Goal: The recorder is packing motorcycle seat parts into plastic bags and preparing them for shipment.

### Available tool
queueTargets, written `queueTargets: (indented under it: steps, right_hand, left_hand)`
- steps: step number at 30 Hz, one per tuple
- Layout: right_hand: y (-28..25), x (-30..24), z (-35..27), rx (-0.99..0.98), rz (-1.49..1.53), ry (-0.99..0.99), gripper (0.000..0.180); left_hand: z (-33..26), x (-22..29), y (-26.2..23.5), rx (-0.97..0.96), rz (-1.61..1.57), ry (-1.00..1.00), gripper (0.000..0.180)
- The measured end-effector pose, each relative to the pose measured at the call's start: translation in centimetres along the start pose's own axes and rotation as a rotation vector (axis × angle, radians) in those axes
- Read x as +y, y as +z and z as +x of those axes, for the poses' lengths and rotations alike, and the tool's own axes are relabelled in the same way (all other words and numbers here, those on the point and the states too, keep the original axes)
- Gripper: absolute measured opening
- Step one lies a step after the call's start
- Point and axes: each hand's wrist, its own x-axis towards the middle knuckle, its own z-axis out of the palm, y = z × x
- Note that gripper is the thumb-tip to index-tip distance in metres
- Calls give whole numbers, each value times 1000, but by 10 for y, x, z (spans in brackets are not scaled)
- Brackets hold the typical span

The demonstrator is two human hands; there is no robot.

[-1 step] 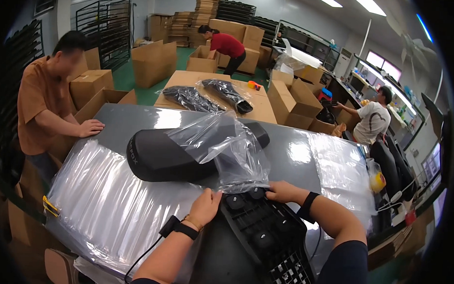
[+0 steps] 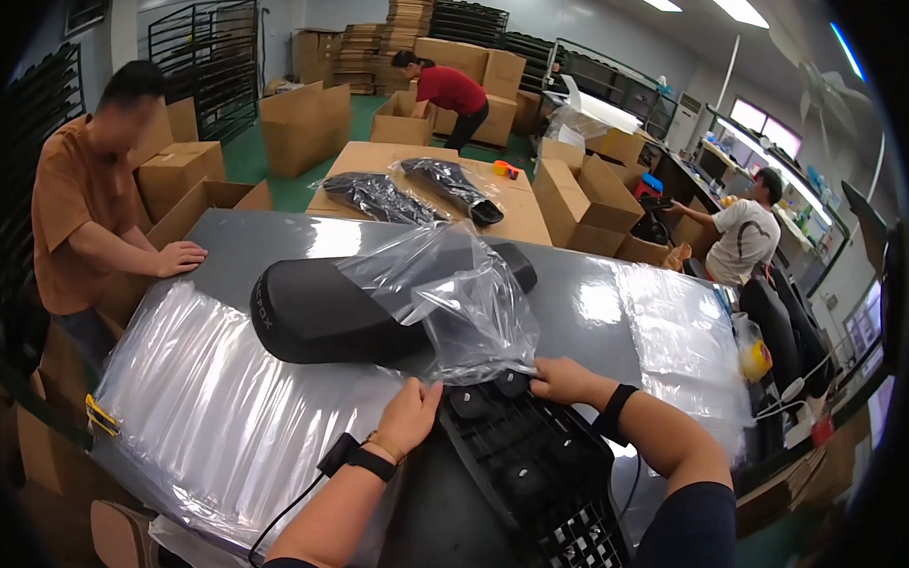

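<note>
My left hand pinches one side of the mouth of a clear plastic bag. On the other side, my right hand grips the bag's edge right at the end of an upturned black seat. That seat lies underside up between my forearms, showing its ribbed base and several round pads. The bag stretches away from me, crumpled, over a second black long seat, which rests top side up on the table. Whether the upturned seat's tip is inside the bag's mouth is hard to tell.
Flat clear bags cover the table's left side, with more bags on the right. Two wrapped seats lie on cardboard beyond the dark table. A person leans on the far left corner. Open cartons stand behind.
The view has shifted very slightly. Hands, bag and seats look otherwise the same.
</note>
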Motion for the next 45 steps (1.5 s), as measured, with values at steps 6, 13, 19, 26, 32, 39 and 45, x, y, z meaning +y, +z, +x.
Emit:
queueTargets:
  steps: [6,13,19,26,32,39,45]
  right_hand:
    - [-36,32,-20,686,-7,289,31]
    - [72,89,-148,692,504,259,27]
    - [231,35,-357,325,1087,369,39]
    - [318,-94,-404,294,1882,557,55]
    - [289,-78,-355,633,1934,336,46]
    - [211,32,-267,1168,1855,200,16]
    - [120,31,-204,1587,1368,261,48]
  left_hand:
    - [-6,63,38,54,88,298,29]
    - [-25,101,79,120,12,540,26]
    - [-86,121,77,-13,-3,605,16]
    - [-104,148,97,-161,184,909,29]
    - [-179,185,129,-554,67,1096,34]
    - [-177,173,78,-587,152,786,44]
    - [-132,37,-38,16,456,220,30]
